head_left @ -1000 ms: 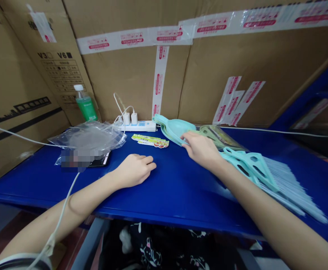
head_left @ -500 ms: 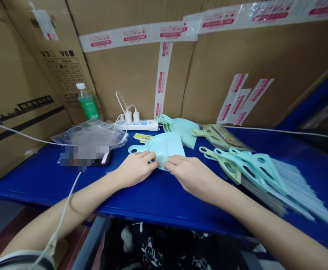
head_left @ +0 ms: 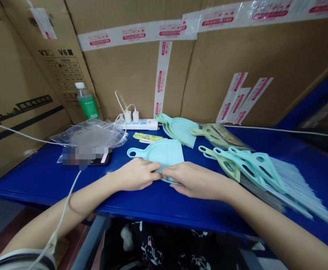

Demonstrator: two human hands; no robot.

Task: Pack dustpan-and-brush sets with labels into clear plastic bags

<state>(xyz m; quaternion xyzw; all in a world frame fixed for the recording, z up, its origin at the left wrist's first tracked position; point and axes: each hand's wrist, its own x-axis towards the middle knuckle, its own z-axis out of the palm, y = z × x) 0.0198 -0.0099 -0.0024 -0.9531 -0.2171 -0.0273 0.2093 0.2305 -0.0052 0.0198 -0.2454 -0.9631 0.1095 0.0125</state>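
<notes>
A light blue plastic dustpan lies flat on the blue table, handle pointing left. My left hand pinches its near edge from the left. My right hand grips the same edge from the right, fingers curled. Behind it a stack of blue dustpans rests near the cardboard wall. To the right lie several small brushes with blue and green handles and pale bristles.
Clear plastic bags cover a phone at the left. A white power strip with chargers, a green bottle and printed labels sit by the cardboard boxes. A bag of green dustpans lies at the back.
My right hand took one blue dustpan from the stack and brought it to the table's middle. Both hands now hold its near edge and have drawn it slightly closer.
</notes>
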